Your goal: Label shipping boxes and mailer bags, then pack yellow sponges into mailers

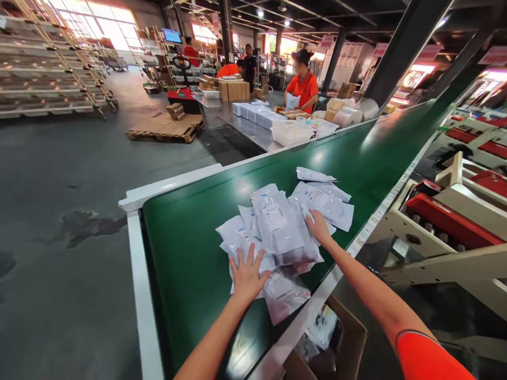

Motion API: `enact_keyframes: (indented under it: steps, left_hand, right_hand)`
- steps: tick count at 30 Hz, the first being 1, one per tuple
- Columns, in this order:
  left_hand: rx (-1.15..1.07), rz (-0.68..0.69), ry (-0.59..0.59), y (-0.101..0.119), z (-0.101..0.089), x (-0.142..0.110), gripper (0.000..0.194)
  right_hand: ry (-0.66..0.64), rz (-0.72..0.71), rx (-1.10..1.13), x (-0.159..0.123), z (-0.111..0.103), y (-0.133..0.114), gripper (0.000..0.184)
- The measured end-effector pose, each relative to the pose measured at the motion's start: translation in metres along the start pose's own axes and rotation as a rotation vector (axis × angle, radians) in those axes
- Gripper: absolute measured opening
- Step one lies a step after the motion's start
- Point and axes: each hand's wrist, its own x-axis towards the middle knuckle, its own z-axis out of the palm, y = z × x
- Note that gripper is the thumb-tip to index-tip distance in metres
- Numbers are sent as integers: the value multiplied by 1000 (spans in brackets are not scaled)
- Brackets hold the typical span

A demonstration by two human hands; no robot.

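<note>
A loose pile of white plastic mailing bags (278, 224) with printed labels lies on the green conveyor belt (178, 237). My left hand (247, 274) rests on the near left side of the pile, its fingers spread and flat on the bags. Beside it, a greyish see-through bag (285, 295) lies at the near edge of the heap. My right hand (319, 228) is at the right side, fingers curled on the edge of a white mailing bag (306, 212). Its fingertips are partly hidden. More bags (322, 199) overlap just beyond that hand.
Below the belt's near edge stands a cardboard box (352, 338) with plastic-wrapped items. Past the belt, a metal table (253, 134) bears white boxes, cartons and a white basket (291, 132). A person in orange (304, 89) stands behind it. Machines (455, 211) line the right; a pallet (166, 126) lies left.
</note>
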Motion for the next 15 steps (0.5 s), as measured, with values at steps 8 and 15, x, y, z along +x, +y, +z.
enact_keyframes:
  steps: [8, 15]
  left_hand:
    - [-52, 235, -29, 78, 40, 29, 84]
    - [-53, 141, -113, 70, 41, 50, 80]
  right_hand:
    - [-168, -71, -310, -24, -1, 2, 45]
    - [79, 2, -194, -64, -25, 35, 53]
